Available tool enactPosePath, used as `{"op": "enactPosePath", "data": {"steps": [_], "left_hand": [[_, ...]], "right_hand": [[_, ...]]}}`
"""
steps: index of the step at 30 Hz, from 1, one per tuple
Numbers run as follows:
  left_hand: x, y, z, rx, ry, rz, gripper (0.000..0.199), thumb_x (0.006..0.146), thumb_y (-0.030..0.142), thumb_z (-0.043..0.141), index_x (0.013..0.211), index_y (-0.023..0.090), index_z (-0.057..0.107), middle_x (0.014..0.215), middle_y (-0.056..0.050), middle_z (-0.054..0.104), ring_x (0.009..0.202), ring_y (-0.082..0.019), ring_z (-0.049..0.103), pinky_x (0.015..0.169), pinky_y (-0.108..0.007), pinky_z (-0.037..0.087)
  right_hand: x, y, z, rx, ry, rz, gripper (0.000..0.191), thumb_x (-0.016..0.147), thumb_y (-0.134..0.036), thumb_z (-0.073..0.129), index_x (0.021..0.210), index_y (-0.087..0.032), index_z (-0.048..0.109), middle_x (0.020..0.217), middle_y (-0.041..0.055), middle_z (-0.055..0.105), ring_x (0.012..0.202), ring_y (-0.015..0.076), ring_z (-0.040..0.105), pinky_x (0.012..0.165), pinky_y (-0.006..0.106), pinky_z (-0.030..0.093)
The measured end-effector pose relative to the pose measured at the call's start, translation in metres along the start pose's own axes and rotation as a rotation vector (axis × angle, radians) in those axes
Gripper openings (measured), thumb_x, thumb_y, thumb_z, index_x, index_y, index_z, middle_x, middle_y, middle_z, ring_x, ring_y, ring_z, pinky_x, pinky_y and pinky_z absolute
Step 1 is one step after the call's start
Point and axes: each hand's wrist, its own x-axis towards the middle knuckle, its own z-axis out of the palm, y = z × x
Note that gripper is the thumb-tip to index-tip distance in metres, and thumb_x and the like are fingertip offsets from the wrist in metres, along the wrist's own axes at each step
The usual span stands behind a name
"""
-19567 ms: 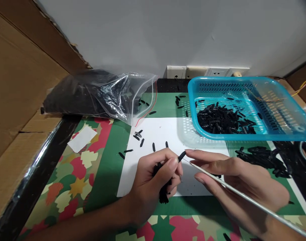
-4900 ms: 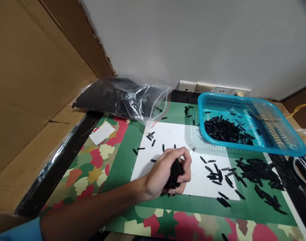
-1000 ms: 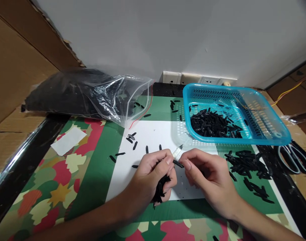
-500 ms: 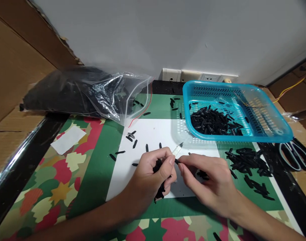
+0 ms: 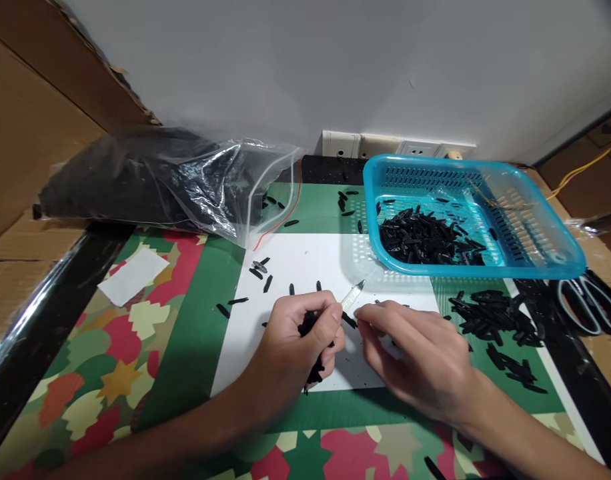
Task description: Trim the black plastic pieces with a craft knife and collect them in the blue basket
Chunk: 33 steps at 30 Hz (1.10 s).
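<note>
Fingers of my left hand [image 5: 298, 333] are curled round a crumpled black bunch [image 5: 315, 375], which pokes out below the fingers. A small, slender black piece [image 5: 349, 321] spans the gap between the two hands, over white paper. At its outer end are the pinched thumb and forefinger of my right hand [image 5: 423, 350]; the exact contact is partly hidden. Just beyond my left fingertips shows a pale pointed tool [image 5: 353, 295] with a dark tip, its lower end hidden by that hand. More slender black pieces [image 5: 268, 283] are scattered on the white paper [image 5: 290, 250].
A blue plastic basket [image 5: 478, 270] at the back right holds many black pieces and several sticks. Piles of black pieces [image 5: 493, 317] lie near scissors [image 5: 578, 307] on the right. A clear zip bag [image 5: 175, 180] of black material rests at the back left, by a paper scrap [image 5: 134, 275].
My left hand has shifted slightly left, and more of the slender black piece shows between the hands. My right fingers have closed up a little and stay at its end.
</note>
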Motion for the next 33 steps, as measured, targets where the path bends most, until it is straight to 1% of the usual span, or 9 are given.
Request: {"op": "enactPosePath", "data": {"steps": [3, 9, 12, 16, 20, 24, 27, 31, 33], "left_hand": [[0.0004, 0.0011, 0.0008, -0.031, 0.026, 0.004, 0.047, 0.099, 0.048, 0.063, 0.064, 0.021, 0.045, 0.052, 0.007, 0.045, 0.038, -0.006, 0.041, 0.035, -0.016, 0.025], [-0.0006, 0.0008, 0.0012, -0.014, 0.047, 0.038, 0.043, 0.099, 0.042, 0.061, 0.066, 0.021, 0.045, 0.053, 0.007, 0.045, 0.04, -0.006, 0.041, 0.038, -0.017, 0.027], [-0.0027, -0.0007, 0.0011, 0.06, 0.066, 0.075, 0.04, 0.098, 0.037, 0.06, 0.064, 0.021, 0.047, 0.052, 0.006, 0.046, 0.042, -0.007, 0.042, 0.041, -0.019, 0.03], [-0.0052, 0.0018, 0.0027, 0.235, 0.144, 0.138, 0.036, 0.095, 0.029, 0.058, 0.061, 0.021, 0.048, 0.051, 0.005, 0.047, 0.047, -0.008, 0.041, 0.044, -0.021, 0.031], [-0.0064, 0.0064, 0.0052, 0.405, 0.183, 0.258, 0.036, 0.093, 0.023, 0.057, 0.058, 0.021, 0.049, 0.05, 0.005, 0.046, 0.049, -0.008, 0.037, 0.047, -0.023, 0.029], [-0.0068, 0.0043, 0.0057, 0.471, 0.189, 0.298, 0.036, 0.094, 0.022, 0.057, 0.059, 0.02, 0.047, 0.052, 0.006, 0.042, 0.051, -0.008, 0.034, 0.049, -0.023, 0.028], [-0.0072, 0.001, 0.0058, 0.482, 0.183, 0.293, 0.037, 0.095, 0.023, 0.056, 0.059, 0.02, 0.047, 0.053, 0.006, 0.041, 0.052, -0.008, 0.035, 0.05, -0.023, 0.029], [-0.008, -0.0013, 0.0061, 0.407, 0.127, 0.24, 0.037, 0.098, 0.024, 0.054, 0.061, 0.021, 0.048, 0.053, 0.006, 0.046, 0.05, -0.008, 0.039, 0.051, -0.023, 0.034], [-0.0086, -0.0021, 0.0055, 0.338, 0.079, 0.198, 0.039, 0.101, 0.028, 0.053, 0.062, 0.021, 0.049, 0.053, 0.006, 0.048, 0.049, -0.008, 0.041, 0.05, -0.022, 0.036]], "right_hand": [[-0.0005, -0.0013, -0.0018, 0.033, 0.054, -0.004, 0.012, 0.101, -0.008, 0.062, 0.108, -0.016, 0.068, 0.078, 0.0035, 0.073, 0.064, 0.0144, 0.065, 0.06, 0.027, 0.049], [-0.0016, 0.0, 0.0033, 0.023, 0.038, -0.026, 0.013, 0.102, -0.009, 0.062, 0.112, -0.016, 0.068, 0.088, 0.0062, 0.081, 0.071, 0.0166, 0.075, 0.061, 0.027, 0.055], [-0.0009, -0.0001, 0.0042, 0.032, 0.006, -0.023, 0.013, 0.105, -0.01, 0.059, 0.111, -0.016, 0.068, 0.091, 0.0073, 0.083, 0.072, 0.017, 0.077, 0.062, 0.027, 0.057], [-0.0004, -0.0026, 0.0025, 0.044, -0.032, -0.044, 0.013, 0.107, -0.012, 0.056, 0.108, -0.014, 0.069, 0.093, 0.0091, 0.083, 0.074, 0.018, 0.078, 0.062, 0.029, 0.057], [-0.0006, -0.0044, 0.0018, 0.028, -0.052, -0.05, 0.015, 0.108, -0.013, 0.054, 0.105, -0.015, 0.069, 0.093, 0.0088, 0.083, 0.074, 0.0182, 0.077, 0.062, 0.031, 0.054], [0.0023, -0.004, 0.0014, -0.025, -0.114, -0.085, 0.021, 0.108, -0.01, 0.048, 0.106, -0.011, 0.069, 0.09, 0.0101, 0.078, 0.072, 0.0197, 0.072, 0.06, 0.033, 0.051], [0.0044, -0.0043, 0.0019, -0.038, -0.141, -0.095, 0.025, 0.108, -0.01, 0.045, 0.105, -0.011, 0.069, 0.08, 0.0072, 0.072, 0.065, 0.0189, 0.064, 0.057, 0.032, 0.047], [0.0027, -0.0049, 0.0047, -0.034, -0.074, -0.116, 0.024, 0.108, -0.013, 0.047, 0.1, -0.012, 0.069, 0.072, 0.0044, 0.066, 0.059, 0.0175, 0.055, 0.053, 0.032, 0.042], [0.0011, -0.0047, 0.0055, -0.005, -0.052, -0.127, 0.02, 0.107, -0.012, 0.052, 0.099, -0.011, 0.07, 0.071, 0.0045, 0.066, 0.059, 0.0171, 0.054, 0.053, 0.033, 0.04]]}}
